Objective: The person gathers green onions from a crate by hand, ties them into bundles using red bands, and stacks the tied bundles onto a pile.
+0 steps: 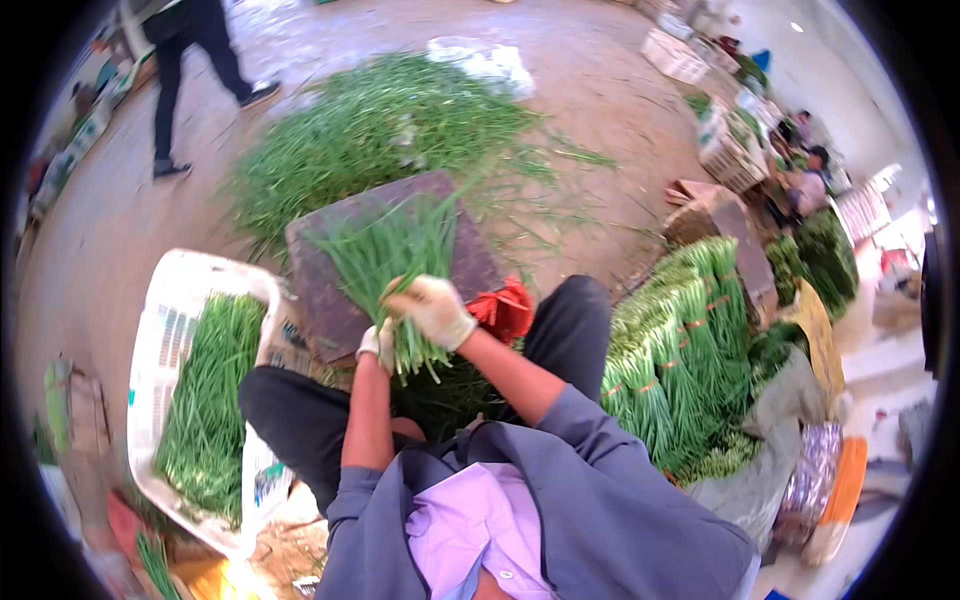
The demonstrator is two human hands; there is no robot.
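A loose bunch of long green chives [400,250] fans out over a dark square board [335,290] in front of me, its paler cut ends pointing back toward my lap. My right hand [435,310], in a whitish glove, is closed around the bunch from the right, near the lower part of the stalks. Lower and to the left, my gloved left hand [376,344] grips the same bunch close to the cut ends. Its fingers are partly hidden by the stalks. Red plastic [508,308] lies by the board's right edge.
A white plastic crate [150,330] of chives stands at my left. Tied bundles [690,350] are stacked at my right. A large loose heap [370,135] covers the floor ahead. One person [190,60] is at the upper left; others [805,185] sit at the far right.
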